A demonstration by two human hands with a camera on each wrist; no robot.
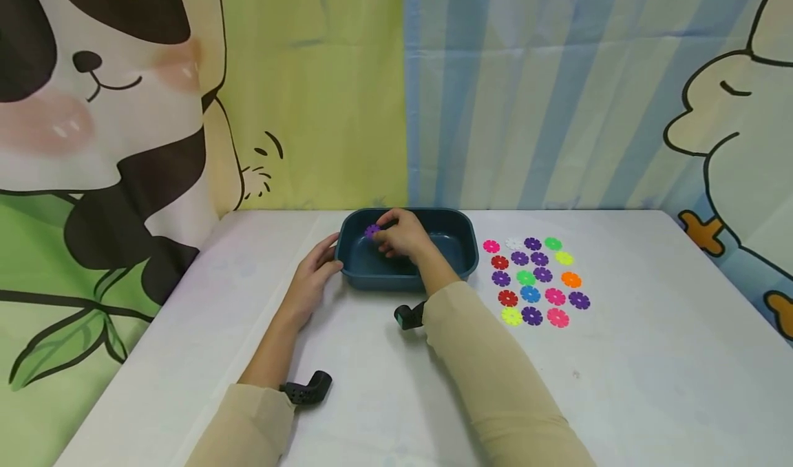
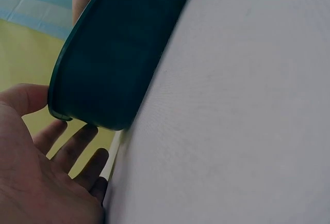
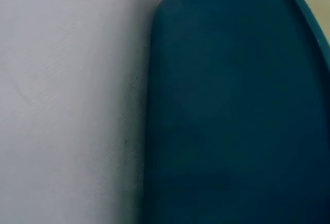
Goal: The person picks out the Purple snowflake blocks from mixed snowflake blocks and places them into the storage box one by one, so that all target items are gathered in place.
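Note:
A dark teal bin [image 1: 387, 282] stands near the back of the table, its side wall [image 2: 113, 53] large in the left wrist view and its outer wall [image 3: 232, 100] filling much of the right wrist view. At the bin's left end my left hand [image 1: 310, 281] rests, thumb at the rim and fingers [image 2: 77, 144] spread loosely by the wall. Over the bin's inside, my right hand [image 1: 403, 236] pinches a purple flower-shaped disc [image 1: 372, 231] at its fingertips. The right wrist view does not show the right hand's fingers.
Right of the bin lie several flower discs in loose rows, among them a red one [image 1: 508, 298], a blue one [image 1: 530, 294] and an orange one [image 1: 571, 279]. A printed cloth [image 1: 310, 109] hangs behind the white table [image 1: 650, 357].

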